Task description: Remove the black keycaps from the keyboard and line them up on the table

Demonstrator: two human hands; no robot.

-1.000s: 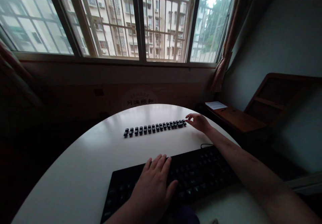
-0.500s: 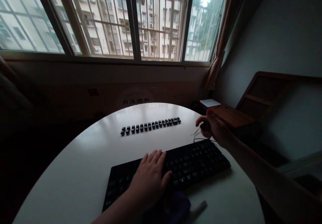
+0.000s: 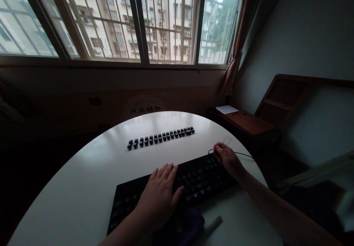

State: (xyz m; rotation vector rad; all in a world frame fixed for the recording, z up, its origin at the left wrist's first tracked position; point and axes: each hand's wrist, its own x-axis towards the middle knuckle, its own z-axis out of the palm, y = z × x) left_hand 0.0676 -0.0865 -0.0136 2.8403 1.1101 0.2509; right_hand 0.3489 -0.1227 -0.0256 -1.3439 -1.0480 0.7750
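A black keyboard point(image 3: 193, 179) lies at a slant across the white round table point(image 3: 83, 179). My left hand point(image 3: 160, 194) rests on its left-middle part, palm down with the fingers stretched out. Over the keyboard's far right corner, my right hand point(image 3: 225, 157) is closed on a wire keycap puller point(image 3: 228, 140); its thin wire loops stick up past the fingers, and its handle is hidden in the grip. Beyond the keyboard, several black keycaps point(image 3: 160, 137) stand in a neat double row.
Near the table's front edge lie a purple object point(image 3: 193, 222) and a grey stick-like thing point(image 3: 214, 225), both dim. A black cable point(image 3: 245, 154) runs off the right edge. A wooden chair point(image 3: 249, 122) with papers point(image 3: 226, 109) on it stands beyond.
My right hand has come down towards the keyboard's far right corner and turned, so the puller's wires now point upward. My left hand stays on the keyboard. The view has shifted slightly.
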